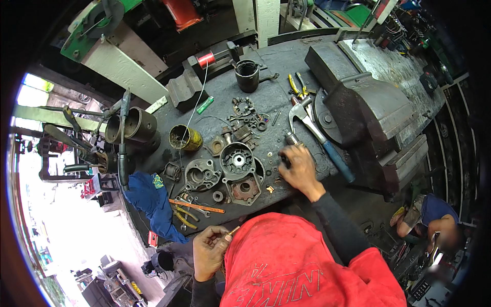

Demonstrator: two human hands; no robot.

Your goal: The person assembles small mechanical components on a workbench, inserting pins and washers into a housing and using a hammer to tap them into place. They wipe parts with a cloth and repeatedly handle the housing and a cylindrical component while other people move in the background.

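My left hand [207, 251], low at the bench's near edge, pinches a thin brass-coloured pin [234, 230] between thumb and fingers. On the bench top, my right hand [299, 170] is curled, with a dark piece [285, 161] partly showing at its fingers; what it holds is mostly hidden. A shiny metal cylindrical part [292, 139] lies against its fingertips. To its left sit a round motor housing [238, 159], a square-flanged rusty casting [243, 189] and a grey cast cover [198, 175]. Small washers [269, 154] and brass-coloured bits [270, 189] are scattered between.
A blue-handled hammer [335, 158] and yellow-handled pliers [295, 84] lie beside a large bench vise [373, 110]. A yellow can [185, 138], a blue cloth [152, 202] and wrenches [192, 206] occupy the left. Another person [434, 215] crouches at the lower right.
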